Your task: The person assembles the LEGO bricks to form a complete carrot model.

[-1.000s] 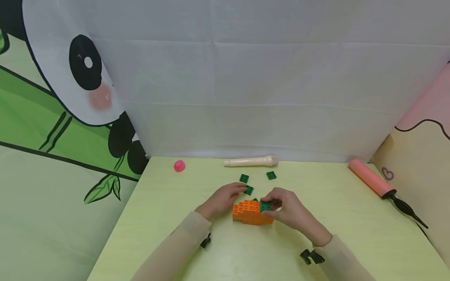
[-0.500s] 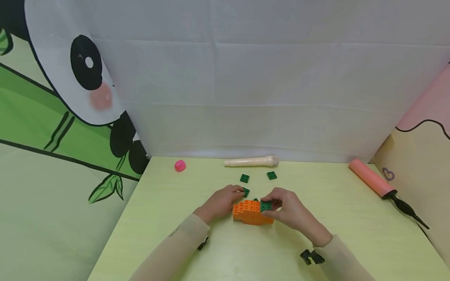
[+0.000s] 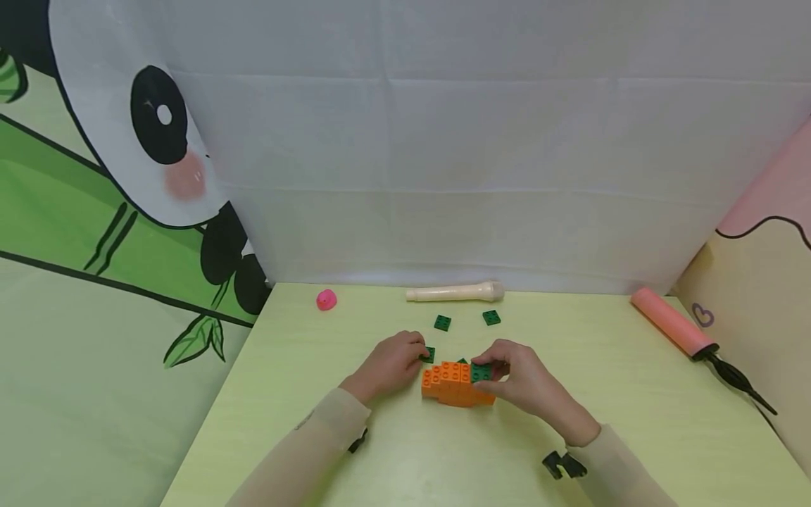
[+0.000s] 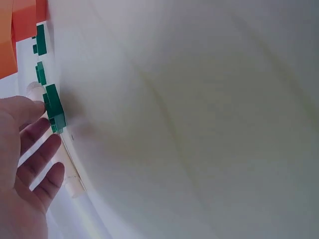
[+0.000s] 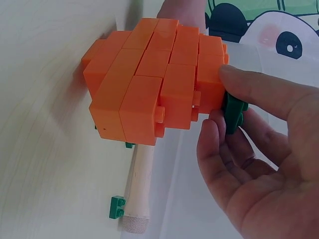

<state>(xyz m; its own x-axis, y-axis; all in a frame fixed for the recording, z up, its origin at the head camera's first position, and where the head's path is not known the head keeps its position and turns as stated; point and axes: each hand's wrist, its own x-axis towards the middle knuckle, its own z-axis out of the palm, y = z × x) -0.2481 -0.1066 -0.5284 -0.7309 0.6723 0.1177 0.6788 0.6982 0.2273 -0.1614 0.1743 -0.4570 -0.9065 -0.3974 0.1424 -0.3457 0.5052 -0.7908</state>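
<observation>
An orange block build (image 3: pixel 450 382) with studs on its upper side stands on the table (image 3: pixel 405 458) between my hands. My right hand (image 3: pixel 522 373) pinches a green toy brick (image 3: pixel 480 372) at the top right end of the build, thumb on its near side. Seen from the right wrist, that brick (image 5: pixel 233 112) sits right against the orange blocks (image 5: pixel 149 74). To the left, my left hand (image 3: pixel 394 359) holds another green brick (image 3: pixel 429 355) with the fingertips, low over the table. In the left wrist view, the thumb tip meets this brick's (image 4: pixel 55 107) studded side.
Two green bricks (image 3: pixel 442 322) (image 3: pixel 491 317) lie behind the build, and another green brick (image 3: pixel 462 361) is mostly hidden behind it. A cream microphone-shaped toy (image 3: pixel 455 291), a small pink toy (image 3: pixel 326 300) and a pink hand pump (image 3: pixel 671 324) lie farther back.
My left hand has drawn its green brick leftward and nearer, and its fingers are now more bent. The right hand has kept its place on the green brick at the build.
</observation>
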